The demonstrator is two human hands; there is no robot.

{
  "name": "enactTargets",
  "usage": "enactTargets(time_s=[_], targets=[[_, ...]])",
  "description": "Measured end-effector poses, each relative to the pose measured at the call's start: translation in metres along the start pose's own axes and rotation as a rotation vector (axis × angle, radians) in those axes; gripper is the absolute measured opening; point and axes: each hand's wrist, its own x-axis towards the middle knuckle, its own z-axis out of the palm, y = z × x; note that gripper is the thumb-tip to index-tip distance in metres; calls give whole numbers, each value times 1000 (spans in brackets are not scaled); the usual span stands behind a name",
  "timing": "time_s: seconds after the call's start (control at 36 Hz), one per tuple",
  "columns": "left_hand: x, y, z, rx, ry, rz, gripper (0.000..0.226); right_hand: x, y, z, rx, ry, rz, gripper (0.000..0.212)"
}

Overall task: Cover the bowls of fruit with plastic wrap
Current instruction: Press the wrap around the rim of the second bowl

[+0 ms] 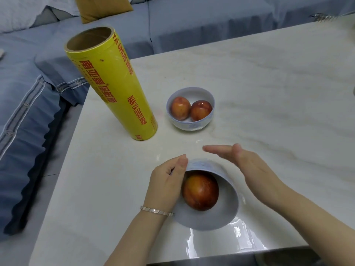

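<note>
A white bowl (211, 217) with a blue pattern sits near the table's front edge, tipped toward me, with one red-orange fruit (200, 191) inside. My left hand (165, 183) curls around its left rim and wall. My right hand (244, 160) is flat with fingers stretched out, lying against the bowl's far right side. A second bowl (189, 126) stands farther back and holds two fruits (180, 108). A yellow roll of plastic wrap (113, 87) stands upright to the left of it. I cannot make out any clear film on either bowl.
The white marble table (269, 83) runs back and to the right. A blue sofa (28, 112) with a mustard cushion (101, 8) borders the table's left and far sides. A metal object (322, 17) lies at the far right corner.
</note>
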Motion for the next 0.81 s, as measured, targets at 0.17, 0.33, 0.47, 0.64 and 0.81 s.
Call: enactTargets(time_s=[0.17,0.33,0.47,0.64,0.81], targets=[[2,-4,1,24,-29,32,32,15,-9,15,-130,-236,-67,37],[4,-4,-1,-43,112,-80,40,25,6,-4,136,-161,351,72],[6,-3,-6,-154,296,-332,41,1,24,-1,243,-186,311,42],[-2,-6,10,-352,276,-491,44,2,27,-6,257,47,156,33],[3,-9,6,-236,180,-410,42,-3,22,-12,206,24,86,30]])
